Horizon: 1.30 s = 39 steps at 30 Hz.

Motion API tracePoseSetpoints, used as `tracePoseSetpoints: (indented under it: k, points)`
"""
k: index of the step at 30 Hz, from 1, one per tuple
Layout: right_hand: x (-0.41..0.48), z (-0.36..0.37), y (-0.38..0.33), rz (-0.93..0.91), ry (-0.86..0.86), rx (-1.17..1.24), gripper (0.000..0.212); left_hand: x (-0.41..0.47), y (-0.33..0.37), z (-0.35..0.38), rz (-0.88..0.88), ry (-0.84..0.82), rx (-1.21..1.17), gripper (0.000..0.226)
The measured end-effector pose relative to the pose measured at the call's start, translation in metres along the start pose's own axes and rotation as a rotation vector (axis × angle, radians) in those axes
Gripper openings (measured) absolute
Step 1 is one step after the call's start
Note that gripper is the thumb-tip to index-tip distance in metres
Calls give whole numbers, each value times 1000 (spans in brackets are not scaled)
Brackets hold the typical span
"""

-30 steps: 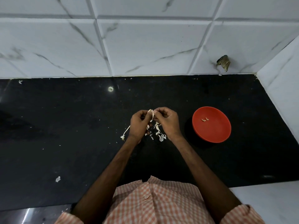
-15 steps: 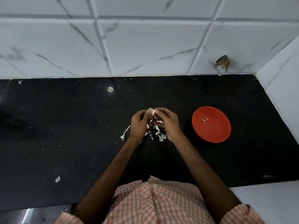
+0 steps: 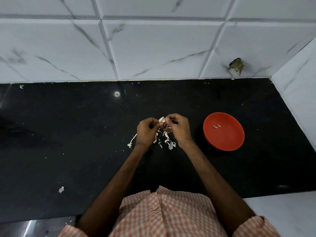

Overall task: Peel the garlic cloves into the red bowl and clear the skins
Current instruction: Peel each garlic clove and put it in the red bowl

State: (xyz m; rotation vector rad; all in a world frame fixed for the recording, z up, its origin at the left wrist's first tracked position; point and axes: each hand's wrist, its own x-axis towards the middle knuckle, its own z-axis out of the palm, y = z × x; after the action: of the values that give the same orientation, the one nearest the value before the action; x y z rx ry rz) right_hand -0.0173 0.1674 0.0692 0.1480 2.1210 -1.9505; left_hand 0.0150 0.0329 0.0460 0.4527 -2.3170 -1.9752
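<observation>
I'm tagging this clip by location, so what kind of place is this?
Most likely a kitchen counter: a black stone worktop, white marble-look wall tiles behind it, and a pale garlic clove being peeled beside a round red bowl.

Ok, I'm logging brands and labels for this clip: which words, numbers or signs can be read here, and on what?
None: no words, numbers or signs show on the red bowl, the garlic clove, the black counter, the wall tiles or the checked shirt.
</observation>
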Motion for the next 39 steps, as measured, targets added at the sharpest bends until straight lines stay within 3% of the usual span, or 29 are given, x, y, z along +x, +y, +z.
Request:
tracePoseSetpoints:
  k: [9, 14, 18, 21, 25, 29, 35, 39]
  points:
    - [0, -3, -8, 362, -78, 329, 13, 1, -3, -2, 22, -88, 21, 16]
    - [-3, -5, -5, 101, -124, -85, 13, -1, -4, -1, 50, -93, 226, 20]
    - [1, -5, 0, -140, -75, -560, 10, 0, -5, -1, 50, -97, 211, 23]
    - [-1, 3, -3, -129, -23, -804, 27, -1, 0, -1, 111, -72, 193, 20]
    - [1, 9, -2, 56, 5, -381, 45, -3, 6, -4, 187, -122, 159, 14]
    - [3, 5, -5, 32, -104, -376, 48, -4, -2, -2, 112, -100, 80, 15]
    - [2, 1, 9, -90, -45, -353, 9, 0, -5, -5, -43, -104, -84, 22]
    - [1, -3, 7, -24, -73, -162, 9, 2, -6, -4, -91, -118, -176, 19]
